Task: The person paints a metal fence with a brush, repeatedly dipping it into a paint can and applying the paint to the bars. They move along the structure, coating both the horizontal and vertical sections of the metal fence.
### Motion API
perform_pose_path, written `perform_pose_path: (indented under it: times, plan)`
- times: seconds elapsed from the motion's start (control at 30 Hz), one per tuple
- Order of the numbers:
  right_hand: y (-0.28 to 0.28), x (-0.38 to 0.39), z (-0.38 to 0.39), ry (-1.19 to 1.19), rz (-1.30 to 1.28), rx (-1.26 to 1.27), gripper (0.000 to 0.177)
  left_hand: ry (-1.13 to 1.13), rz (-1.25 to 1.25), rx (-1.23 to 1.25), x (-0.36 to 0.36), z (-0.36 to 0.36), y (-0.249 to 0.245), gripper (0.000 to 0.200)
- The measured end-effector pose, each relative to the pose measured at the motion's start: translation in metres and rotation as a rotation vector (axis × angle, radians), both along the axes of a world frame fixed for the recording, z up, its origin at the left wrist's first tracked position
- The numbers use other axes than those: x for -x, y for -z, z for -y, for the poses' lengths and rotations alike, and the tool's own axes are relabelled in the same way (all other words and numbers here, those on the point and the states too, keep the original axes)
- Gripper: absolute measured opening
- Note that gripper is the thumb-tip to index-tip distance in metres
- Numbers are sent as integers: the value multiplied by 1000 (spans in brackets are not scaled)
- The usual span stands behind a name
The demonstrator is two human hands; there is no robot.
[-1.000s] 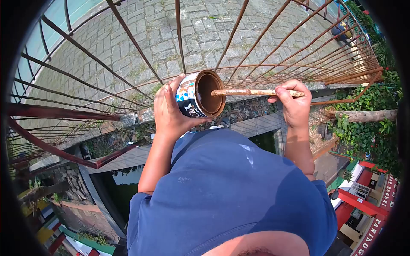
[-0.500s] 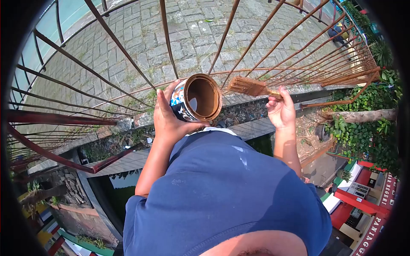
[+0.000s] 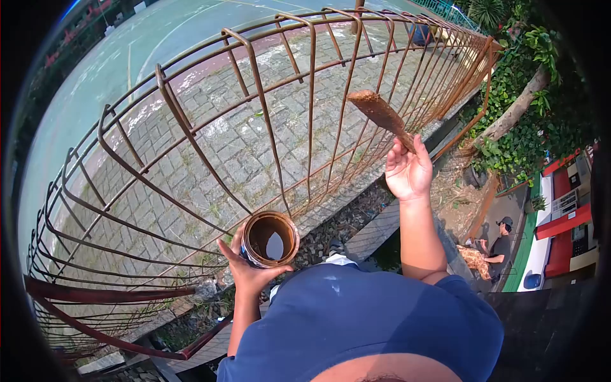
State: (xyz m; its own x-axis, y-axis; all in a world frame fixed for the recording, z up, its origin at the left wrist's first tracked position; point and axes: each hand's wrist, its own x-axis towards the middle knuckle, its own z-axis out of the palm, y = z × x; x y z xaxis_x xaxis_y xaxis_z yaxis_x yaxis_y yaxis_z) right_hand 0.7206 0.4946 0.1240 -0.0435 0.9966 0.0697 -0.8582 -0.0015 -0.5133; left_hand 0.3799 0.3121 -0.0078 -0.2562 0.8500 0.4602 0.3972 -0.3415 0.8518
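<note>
My left hand [image 3: 249,270] is wrapped round an open paint can [image 3: 254,239], held low near my shirt front. Brown paint coats the can's inside, and a pale patch shows within. In my right hand [image 3: 409,169], raised at the right, is the handle of a paint brush [image 3: 380,114], its wide bristles brown and pointing up and left. The brush is in front of the metal fence [image 3: 312,95], whose brown bars curve over at the top; whether it touches a bar cannot be told.
Dark red rails [image 3: 108,294] join the fence at the lower left. Paving [image 3: 235,140] and a green court [image 3: 76,95] lie beyond the bars. A tree trunk [image 3: 519,108] stands at the right, with a seated person [image 3: 499,248] below it.
The view has tilted up and turned, showing the fence top. My right hand has lifted the brush higher above the can. The can, still in my left hand, appears lower in view.
</note>
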Motion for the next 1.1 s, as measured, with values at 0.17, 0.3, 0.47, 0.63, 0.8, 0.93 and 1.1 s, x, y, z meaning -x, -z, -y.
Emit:
perform_pose_path:
  times: [0.17, 0.3, 0.47, 0.63, 0.8, 0.93, 1.1]
  plan:
    - [-50, -8, -28, 148, 96, -246, 17, -84, 37, 54, 1, 15, 5, 172]
    - [-79, -15, -53, 338, 259, -446, 12, -143, 163, 48, -4, 21, 11, 173]
    - [-72, -23, -66, 448, 342, -529, 9, -250, 184, 25, -7, 32, 11, 173]
    - [-59, -4, -69, 524, 627, -642, 11, -331, 200, 118, -9, 43, 12, 173]
    - [-66, 5, -72, 638, 989, -786, 16, -331, 178, 122, -15, 44, 14, 173]
    - [-71, 6, -81, 772, 1149, -888, 17, -354, 125, 170, -16, 47, 16, 174]
    - [-83, 9, -68, 996, 1282, -1066, 20, -360, 103, 177, -18, 44, 10, 174]
